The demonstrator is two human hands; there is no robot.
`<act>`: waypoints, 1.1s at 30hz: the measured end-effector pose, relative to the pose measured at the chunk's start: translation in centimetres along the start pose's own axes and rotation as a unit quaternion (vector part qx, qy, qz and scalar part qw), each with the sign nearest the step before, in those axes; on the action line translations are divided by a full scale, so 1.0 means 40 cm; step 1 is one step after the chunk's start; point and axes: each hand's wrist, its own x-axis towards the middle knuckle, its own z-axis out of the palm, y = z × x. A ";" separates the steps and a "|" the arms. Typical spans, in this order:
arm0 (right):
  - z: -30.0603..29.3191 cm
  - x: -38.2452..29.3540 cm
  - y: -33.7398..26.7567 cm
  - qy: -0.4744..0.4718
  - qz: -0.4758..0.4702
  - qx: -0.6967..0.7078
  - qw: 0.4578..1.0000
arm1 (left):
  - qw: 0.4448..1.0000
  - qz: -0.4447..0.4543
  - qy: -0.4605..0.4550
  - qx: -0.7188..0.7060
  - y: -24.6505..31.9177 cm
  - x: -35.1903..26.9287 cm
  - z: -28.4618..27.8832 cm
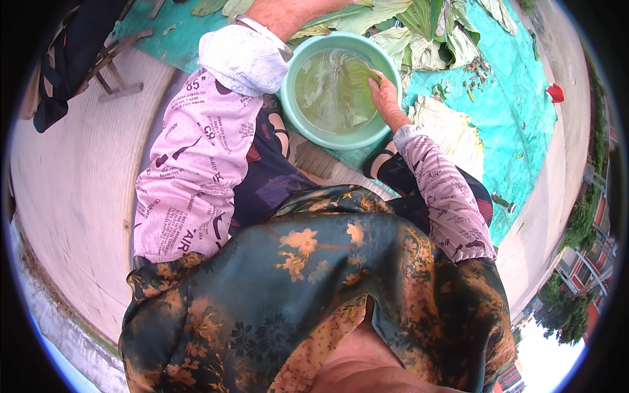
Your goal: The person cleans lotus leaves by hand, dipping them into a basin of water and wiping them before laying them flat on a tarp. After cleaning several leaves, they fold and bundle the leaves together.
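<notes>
In front of me a pale green plastic basin (339,140) holds cloudy, rippled water. My right hand (385,96) is at its right rim, gripping the gathered end of a green leaf (362,86) that spreads down into the water. My left arm reaches past the far left side of the basin, with a bracelet at the wrist. Only part of my left hand (324,6) shows at the top edge, near large wilted leaves (344,22); its fingers are cut off, so its grip is hidden.
More large leaves (425,42) lie in a heap beyond the basin on a turquoise tarp (511,123). Pale leaves (449,132) lie flat right of the basin, near leaf scraps (476,71). A wooden stool (115,73) with dark cloth (73,54) stands at the left.
</notes>
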 end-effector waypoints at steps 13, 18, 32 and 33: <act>0.071 -0.019 0.128 -0.036 0.081 0.042 0.995 | 1.000 0.004 -0.013 -0.008 0.005 0.013 -0.001; -0.001 0.038 0.045 -0.025 0.096 0.101 0.990 | 1.000 0.016 0.001 -0.020 0.006 0.007 -0.002; -0.447 0.224 -0.049 -0.060 0.098 0.133 0.985 | 0.998 0.000 -0.062 -0.009 0.002 0.077 0.057; -0.505 0.211 -0.045 -0.065 0.115 0.147 0.980 | 0.997 -0.025 -0.080 0.006 0.006 0.085 0.059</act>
